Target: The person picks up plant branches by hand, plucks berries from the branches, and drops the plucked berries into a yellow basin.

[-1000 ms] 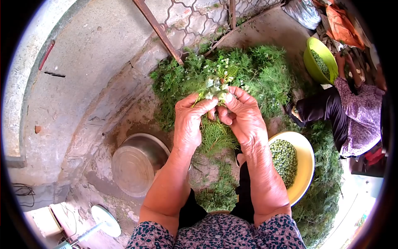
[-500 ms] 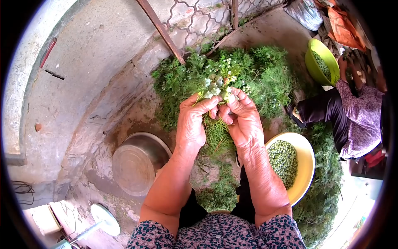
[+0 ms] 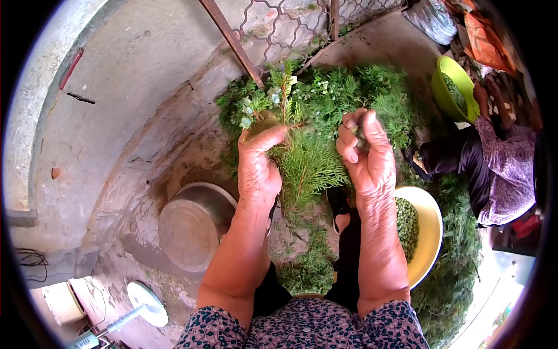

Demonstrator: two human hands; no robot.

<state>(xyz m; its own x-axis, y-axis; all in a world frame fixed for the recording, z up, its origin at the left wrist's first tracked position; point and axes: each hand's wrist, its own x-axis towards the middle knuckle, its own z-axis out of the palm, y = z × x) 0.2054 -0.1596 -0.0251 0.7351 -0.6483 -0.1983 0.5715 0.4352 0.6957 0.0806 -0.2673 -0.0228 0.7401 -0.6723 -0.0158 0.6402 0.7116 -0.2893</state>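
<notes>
My left hand [image 3: 258, 163] is closed on a conifer sprig [image 3: 308, 171], thumb and fingers pinching its stem. Pale green cones [image 3: 246, 113] cluster on the sprig beyond the fingertips, and its feathery fronds hang to the right of the hand. My right hand [image 3: 371, 154] is raised apart from the sprig, its fingers curled in toward the thumb. A bit of green shows between those fingers, most of it hidden. Below my right wrist stands a yellow bowl [image 3: 431, 232] holding small green cones [image 3: 407, 227], partly covered by my forearm.
Cut conifer branches [image 3: 378, 87] are heaped ahead, with more along the right. An upturned metal pot [image 3: 189, 232] lies at left. At right sits another person [image 3: 505, 157] beside a lime-green bowl [image 3: 442, 96]. A fan [image 3: 148, 305] stands lower left; a metal grille [image 3: 285, 26] is ahead.
My hands have moved apart: the right has drawn away to the right with fingers curled, while the left keeps the sprig and has shifted slightly left.
</notes>
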